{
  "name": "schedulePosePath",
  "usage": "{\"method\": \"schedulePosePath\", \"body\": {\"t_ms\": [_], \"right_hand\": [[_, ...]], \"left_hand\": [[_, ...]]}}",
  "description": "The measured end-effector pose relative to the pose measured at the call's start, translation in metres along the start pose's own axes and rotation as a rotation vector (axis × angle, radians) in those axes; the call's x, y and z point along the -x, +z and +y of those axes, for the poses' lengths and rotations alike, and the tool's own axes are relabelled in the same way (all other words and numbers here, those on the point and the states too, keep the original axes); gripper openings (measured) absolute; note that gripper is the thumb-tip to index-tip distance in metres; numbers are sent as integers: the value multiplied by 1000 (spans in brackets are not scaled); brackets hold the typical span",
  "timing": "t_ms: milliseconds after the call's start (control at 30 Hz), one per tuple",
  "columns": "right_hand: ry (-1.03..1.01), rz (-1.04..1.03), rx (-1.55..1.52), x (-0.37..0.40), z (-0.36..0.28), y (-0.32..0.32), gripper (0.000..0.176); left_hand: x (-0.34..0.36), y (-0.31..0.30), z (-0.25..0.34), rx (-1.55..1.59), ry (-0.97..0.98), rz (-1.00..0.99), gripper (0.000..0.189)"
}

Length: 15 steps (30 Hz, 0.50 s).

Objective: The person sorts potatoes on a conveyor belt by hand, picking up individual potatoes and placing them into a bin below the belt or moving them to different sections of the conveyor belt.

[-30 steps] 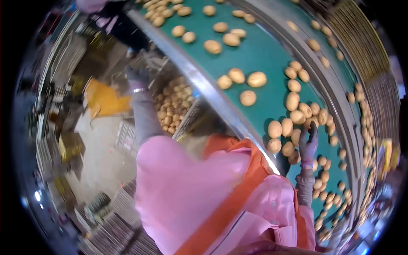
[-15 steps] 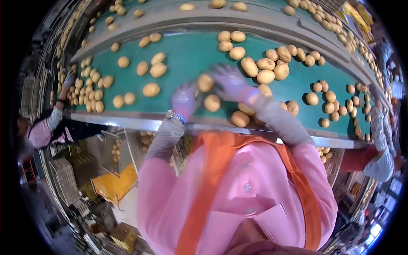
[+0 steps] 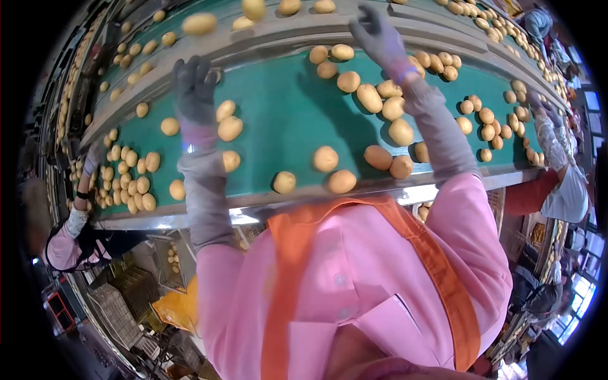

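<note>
My left hand [image 3: 194,98], in a purple and grey glove, reaches over the green conveyor belt [image 3: 278,95] with its fingers stretched out and nothing in them. A potato is partly hidden beside its fingertips, and two potatoes [image 3: 230,128] lie to its right. Beyond that hand, a blurred potato [image 3: 199,24] and another potato [image 3: 253,9] show over the far belt. My right hand [image 3: 380,43], gloved alike, is open above the metal divider [image 3: 297,30], its fingers apart. Below it, several potatoes [image 3: 369,98] rest on the green belt.
A metal edge [image 3: 247,215] runs along my side of the belt. Co-workers' arms reach in at the left [image 3: 82,183] and right [image 3: 554,136]. Crates [image 3: 114,310] and a yellow sack [image 3: 177,307] stand below on the left.
Both hands have moved away from the near side of the belt, the left one up and leftward, the right one up toward the divider. The potato near them has left that spot.
</note>
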State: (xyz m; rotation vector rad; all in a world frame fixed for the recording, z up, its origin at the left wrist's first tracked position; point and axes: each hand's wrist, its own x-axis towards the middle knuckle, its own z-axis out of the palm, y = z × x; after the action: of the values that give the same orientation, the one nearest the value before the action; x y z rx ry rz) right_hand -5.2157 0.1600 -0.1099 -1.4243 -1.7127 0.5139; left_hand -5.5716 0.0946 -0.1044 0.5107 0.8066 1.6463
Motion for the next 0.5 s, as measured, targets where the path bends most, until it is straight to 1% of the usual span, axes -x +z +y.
{"method": "schedulePosePath", "body": {"t_ms": [33,67,100,133,167,200,233,267,300,333,367,400,433,467,500], "right_hand": [[-24,-45,256,20,13,-13,57],[128,-378,472,41,9,-26,61],[169,-569,709,67,0,-27,61],[-30,-672,729,100,54,-6,65],[-22,-647,895,113,37,4,67],[-4,-645,901,104,21,-2,67],[148,-818,698,83,-1,-16,69],[296,-976,481,68,-9,-22,72],[210,-781,332,58,34,-13,71],[141,-501,71,45,27,-35,61],[141,-455,-144,18,61,-60,57],[93,-25,-208,3,54,-70,54],[186,119,-51,-10,71,-75,61],[274,264,106,-20,88,-86,70],[327,67,515,-4,115,-90,57]], "left_hand": [[-3,-15,4,-784,529,-211,27],[-4,-25,0,-1558,1077,-417,21],[11,-28,-8,-1267,506,-302,23],[29,-33,-20,-938,-42,-190,27],[38,-58,-45,-908,-62,-197,29],[46,-78,-63,-878,-80,-201,31],[55,-80,-61,-874,-87,-214,31],[66,-82,-56,-917,-40,-274,32],[73,-84,-48,-966,13,-335,32],[75,-87,-40,-965,22,-341,32],[79,-93,-27,-1091,170,-295,33],[84,-104,-14,-1217,312,-245,34],[90,-122,0,-1220,306,-240,34],[94,-142,14,-1188,209,-142,33],[96,-159,22,-1153,114,-41,33]]}}
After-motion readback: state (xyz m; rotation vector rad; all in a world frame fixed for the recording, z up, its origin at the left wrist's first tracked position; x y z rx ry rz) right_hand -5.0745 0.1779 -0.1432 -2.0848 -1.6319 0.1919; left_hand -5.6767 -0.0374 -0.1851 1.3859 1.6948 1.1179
